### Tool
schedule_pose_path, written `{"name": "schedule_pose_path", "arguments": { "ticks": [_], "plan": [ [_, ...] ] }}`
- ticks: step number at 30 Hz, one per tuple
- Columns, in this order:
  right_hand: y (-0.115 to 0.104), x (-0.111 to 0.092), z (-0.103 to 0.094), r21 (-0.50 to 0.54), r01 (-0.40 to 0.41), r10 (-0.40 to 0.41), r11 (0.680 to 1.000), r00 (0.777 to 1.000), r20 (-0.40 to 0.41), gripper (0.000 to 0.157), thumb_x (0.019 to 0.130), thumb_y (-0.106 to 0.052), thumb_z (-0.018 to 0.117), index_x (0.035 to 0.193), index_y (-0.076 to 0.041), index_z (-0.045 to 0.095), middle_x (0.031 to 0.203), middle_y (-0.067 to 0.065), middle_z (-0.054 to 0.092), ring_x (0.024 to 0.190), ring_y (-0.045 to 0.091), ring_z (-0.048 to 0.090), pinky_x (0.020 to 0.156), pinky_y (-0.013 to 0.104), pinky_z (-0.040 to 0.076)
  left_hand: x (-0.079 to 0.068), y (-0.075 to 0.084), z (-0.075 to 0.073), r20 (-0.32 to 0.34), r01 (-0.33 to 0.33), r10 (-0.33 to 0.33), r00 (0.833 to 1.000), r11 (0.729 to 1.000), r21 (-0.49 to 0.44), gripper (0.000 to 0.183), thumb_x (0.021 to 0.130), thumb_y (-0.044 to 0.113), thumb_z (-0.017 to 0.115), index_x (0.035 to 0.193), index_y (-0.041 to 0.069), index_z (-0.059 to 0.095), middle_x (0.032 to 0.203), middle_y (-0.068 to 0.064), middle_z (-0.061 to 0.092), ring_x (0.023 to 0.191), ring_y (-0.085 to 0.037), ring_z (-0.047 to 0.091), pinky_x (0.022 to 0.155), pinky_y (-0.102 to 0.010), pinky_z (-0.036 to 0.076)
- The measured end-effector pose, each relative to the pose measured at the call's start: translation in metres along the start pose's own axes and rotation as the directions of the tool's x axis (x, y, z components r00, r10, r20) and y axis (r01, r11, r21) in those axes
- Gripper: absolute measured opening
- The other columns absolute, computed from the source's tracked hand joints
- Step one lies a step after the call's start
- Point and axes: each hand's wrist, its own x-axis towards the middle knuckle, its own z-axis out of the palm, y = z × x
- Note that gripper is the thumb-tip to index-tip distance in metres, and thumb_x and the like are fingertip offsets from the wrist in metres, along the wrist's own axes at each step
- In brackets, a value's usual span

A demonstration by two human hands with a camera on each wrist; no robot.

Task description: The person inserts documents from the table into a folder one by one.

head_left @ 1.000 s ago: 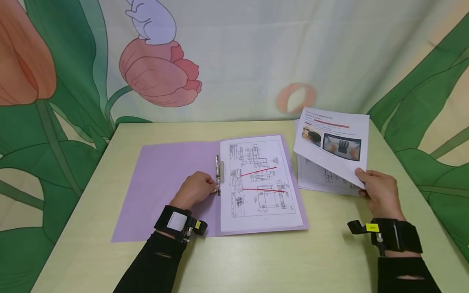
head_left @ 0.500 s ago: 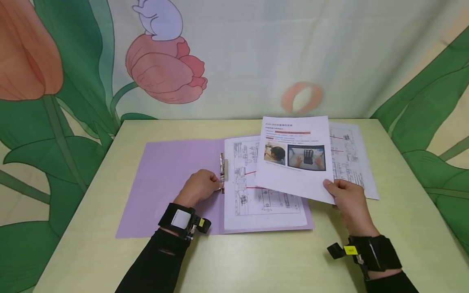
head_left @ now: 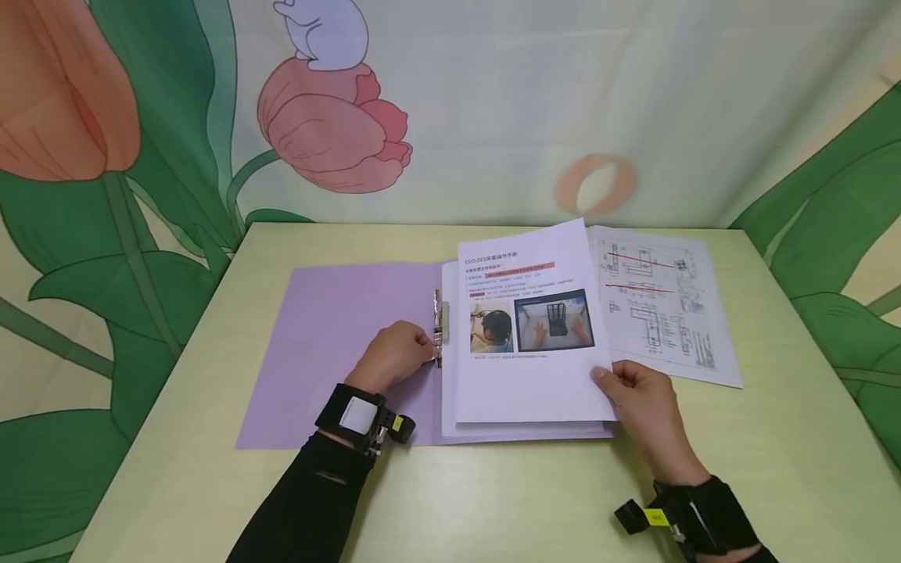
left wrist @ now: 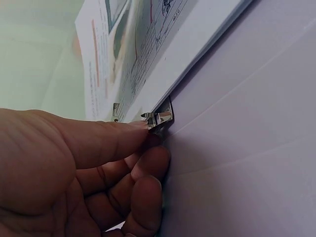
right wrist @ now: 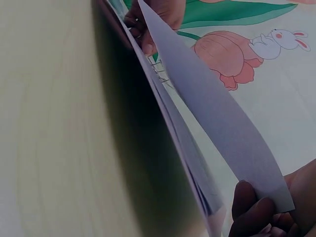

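A purple folder (head_left: 334, 336) lies spread on the table, with papers on its right side. At its spine is a metal binder clip mechanism (head_left: 438, 313). My left hand (head_left: 394, 356) pinches the lower end of that mechanism; the left wrist view shows the thumb and a finger at the metal clip (left wrist: 160, 118). My right hand (head_left: 640, 407) grips the lower right corner of a printed sheet (head_left: 531, 391) with two photos. Above the folder's papers, this sheet is held up, and in the right wrist view the sheet (right wrist: 217, 118) bends, apart from the stack below.
Drawing sheets (head_left: 669, 313) with red lines lie on the table (head_left: 507, 500) right of the folder. A curtain (head_left: 493, 117) printed with flowers hangs behind the table's far edge. Each wrist wears a black strap with a small camera.
My right hand has brought the printed sheet leftward from the drawing sheets to over the folder's papers, turning it straighter. The left hand has stayed at the clip.
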Motion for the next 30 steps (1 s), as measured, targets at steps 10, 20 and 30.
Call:
{"name": "schedule_pose_path", "arguments": {
  "ticks": [10, 20, 30],
  "plan": [
    [0.001, -0.003, 0.007, -0.100, 0.039, -0.038, 0.994, 0.999, 0.016, 0.043, 0.092, -0.043, 0.062, 0.098, 0.000, 0.069, 0.078, 0.012, 0.060, 0.073, 0.023, 0.051, 0.054, 0.029, 0.039, 0.000, -0.001, 0.001, 0.013, 0.029, -0.029, 1.000, 1.000, -0.007, 0.021, 0.091, 0.025, 0.065, 0.075, 0.012, 0.069, 0.074, -0.004, 0.064, 0.069, -0.020, 0.055, 0.053, -0.029, 0.038],
    [-0.004, -0.001, 0.006, -0.159, 0.045, -0.044, 0.986, 0.999, 0.010, 0.045, 0.094, -0.044, 0.058, 0.101, -0.001, 0.068, 0.082, 0.014, 0.062, 0.073, 0.025, 0.052, 0.052, 0.030, 0.040, 0.000, 0.003, -0.002, 0.031, 0.020, -0.019, 0.999, 1.000, -0.002, 0.023, 0.093, 0.026, 0.062, 0.076, 0.011, 0.068, 0.076, -0.004, 0.064, 0.069, -0.020, 0.055, 0.053, -0.029, 0.039],
    [-0.005, 0.001, 0.020, -0.191, 0.084, -0.089, 0.978, 0.996, -0.020, 0.039, 0.095, -0.039, 0.058, 0.095, -0.001, 0.069, 0.076, 0.013, 0.060, 0.071, 0.025, 0.051, 0.055, 0.032, 0.038, -0.001, 0.002, -0.002, 0.041, 0.029, -0.028, 0.999, 0.999, -0.020, 0.026, 0.091, 0.030, 0.061, 0.075, 0.011, 0.068, 0.072, -0.003, 0.061, 0.065, -0.020, 0.053, 0.050, -0.028, 0.035]
  ]
}}
